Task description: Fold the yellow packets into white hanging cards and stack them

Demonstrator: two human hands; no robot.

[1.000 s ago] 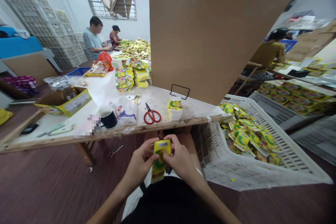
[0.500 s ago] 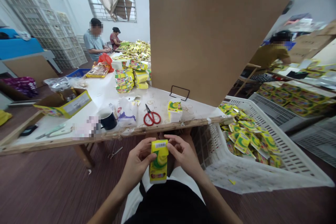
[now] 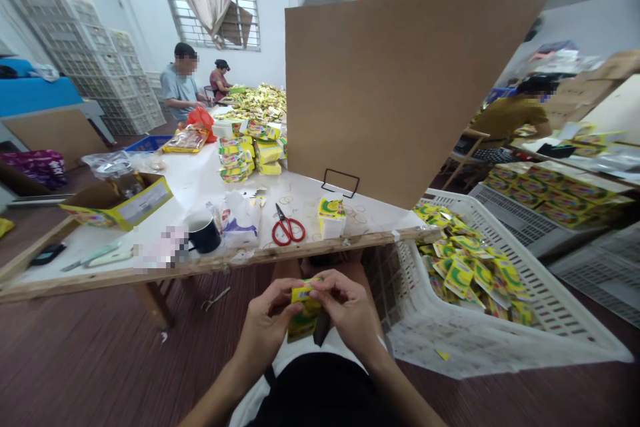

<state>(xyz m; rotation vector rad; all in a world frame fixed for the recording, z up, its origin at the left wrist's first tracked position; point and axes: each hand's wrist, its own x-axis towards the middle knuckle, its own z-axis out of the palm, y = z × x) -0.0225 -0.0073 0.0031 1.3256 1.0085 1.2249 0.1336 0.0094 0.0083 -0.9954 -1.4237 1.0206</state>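
A small yellow and green packet box [image 3: 303,315] sits between both hands over my lap, below the table edge. My left hand [image 3: 265,325] wraps round its left side, fingers closed on it. My right hand [image 3: 349,310] pinches the box's top end from the right, with a dark thing I cannot make out showing under its fingers. Another stack of the same packets [image 3: 331,215] stands on the white table [image 3: 200,180] just ahead, beside red-handled scissors [image 3: 287,229].
A tall brown cardboard sheet [image 3: 400,80] stands on the table's right part. A white slatted crate [image 3: 500,320] with several yellow packets lies at my right. A dark mug [image 3: 205,233], an open carton [image 3: 117,200] and packet piles sit on the table. Other people work farther back.
The box has tipped from upright to a flatter tilt and sits lower in my hands. My right fingers have closed onto its top end. The view shifted slightly.
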